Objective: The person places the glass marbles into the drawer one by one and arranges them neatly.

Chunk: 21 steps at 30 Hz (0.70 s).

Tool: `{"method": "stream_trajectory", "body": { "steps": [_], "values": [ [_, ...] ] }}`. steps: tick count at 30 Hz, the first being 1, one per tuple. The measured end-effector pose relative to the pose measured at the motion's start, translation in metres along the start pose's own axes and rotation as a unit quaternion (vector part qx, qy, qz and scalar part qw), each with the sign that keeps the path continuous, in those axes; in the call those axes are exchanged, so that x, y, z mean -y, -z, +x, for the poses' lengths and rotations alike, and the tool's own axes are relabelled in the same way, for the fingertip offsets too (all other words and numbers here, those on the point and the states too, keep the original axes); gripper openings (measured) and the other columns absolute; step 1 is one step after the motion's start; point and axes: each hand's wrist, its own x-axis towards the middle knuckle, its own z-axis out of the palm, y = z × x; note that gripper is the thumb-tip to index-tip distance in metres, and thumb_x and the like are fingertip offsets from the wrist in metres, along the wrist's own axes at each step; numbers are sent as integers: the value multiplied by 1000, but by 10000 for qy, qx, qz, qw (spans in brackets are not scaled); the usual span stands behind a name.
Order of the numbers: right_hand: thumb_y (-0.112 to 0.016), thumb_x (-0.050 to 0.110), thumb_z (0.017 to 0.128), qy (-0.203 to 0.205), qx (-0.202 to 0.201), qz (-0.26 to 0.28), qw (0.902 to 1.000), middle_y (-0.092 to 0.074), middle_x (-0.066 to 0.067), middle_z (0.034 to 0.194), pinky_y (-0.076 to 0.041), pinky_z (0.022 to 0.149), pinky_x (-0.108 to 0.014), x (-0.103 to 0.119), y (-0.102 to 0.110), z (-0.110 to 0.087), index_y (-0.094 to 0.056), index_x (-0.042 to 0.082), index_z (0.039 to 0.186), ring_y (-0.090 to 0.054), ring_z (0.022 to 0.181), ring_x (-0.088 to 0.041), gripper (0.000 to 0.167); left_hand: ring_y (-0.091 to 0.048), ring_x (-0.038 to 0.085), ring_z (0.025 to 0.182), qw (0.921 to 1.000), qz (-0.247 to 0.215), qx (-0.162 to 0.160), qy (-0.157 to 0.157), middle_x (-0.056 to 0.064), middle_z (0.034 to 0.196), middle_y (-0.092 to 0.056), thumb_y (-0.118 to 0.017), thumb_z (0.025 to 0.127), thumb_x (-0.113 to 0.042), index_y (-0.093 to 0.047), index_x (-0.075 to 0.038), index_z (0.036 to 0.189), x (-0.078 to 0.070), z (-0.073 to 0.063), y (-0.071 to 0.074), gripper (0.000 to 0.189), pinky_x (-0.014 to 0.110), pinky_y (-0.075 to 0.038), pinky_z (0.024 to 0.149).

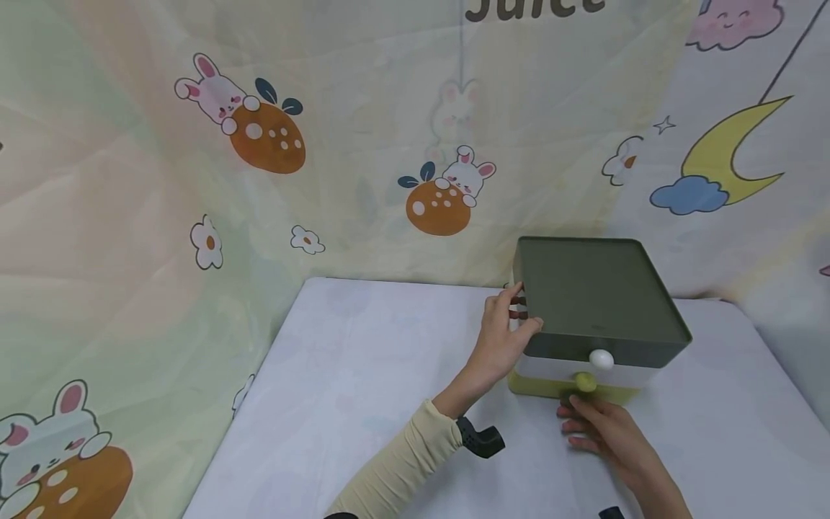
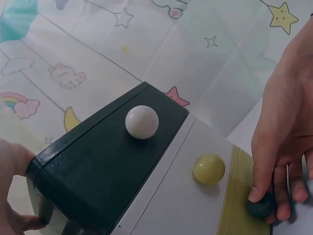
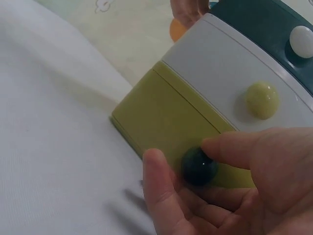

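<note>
A small drawer box [image 1: 596, 288] has a dark green top drawer, a white middle one and a yellow-green bottom one, stacked. Thumb and fingers of my left hand [image 1: 496, 339] are spread against its left side near the top edge, the thumb at the front corner. Low at the front, my right hand [image 1: 609, 436] pinches the round dark green knob [image 3: 199, 165] of the bottom drawer [image 3: 156, 107]. Above that knob sit a yellow-green knob [image 2: 209, 169] on the white drawer [image 2: 181, 166] and a white knob [image 2: 142, 122] on the dark green drawer [image 2: 93, 171]. All three drawers look closed.
The box stands toward the right back of a table [image 1: 363, 375] covered in white. Behind and beside the table hangs a printed cloth [image 1: 363, 130] with rabbits, flowers and a moon. A black wrist device [image 1: 481, 438] shows under my left wrist.
</note>
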Motion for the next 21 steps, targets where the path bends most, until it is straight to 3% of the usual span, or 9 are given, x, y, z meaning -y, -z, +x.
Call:
{"method": "stream_trajectory", "body": {
  "steps": [8,14,17,21],
  "values": [
    [-59,36,108,233,-308,-293,9988,-75,2,103,-64,78,-32,2,-5,-1,-51,-13,141,-71,87,-11,60,-50,7,114,10000,-75,18,12,4,144,-43,-60,99,-36,-35,-20,161,4,5,0,69,21,-51,87],
    [-59,34,108,280,-572,-685,9956,-76,-3,106,-64,75,-32,2,-9,5,-47,-13,144,-70,86,-10,61,-51,14,122,9996,-70,280,-30,4,148,-42,-58,104,-45,-32,-27,162,14,6,9,67,23,-52,89],
    [-60,31,107,378,-573,-994,9927,-76,-11,111,-64,74,-31,0,-6,4,-45,-13,146,-69,86,-11,61,-50,20,127,9988,109,441,-178,7,151,-41,-55,106,-46,-29,-25,163,21,2,19,66,25,-50,91],
    [-62,28,106,391,-590,-1408,9875,-76,-16,114,-63,74,-31,-4,8,0,-45,-13,145,-70,89,-13,60,-48,22,130,9949,769,519,-407,8,152,-41,-54,106,-46,-30,-20,163,33,-5,39,67,27,-49,95]
  ]
}}
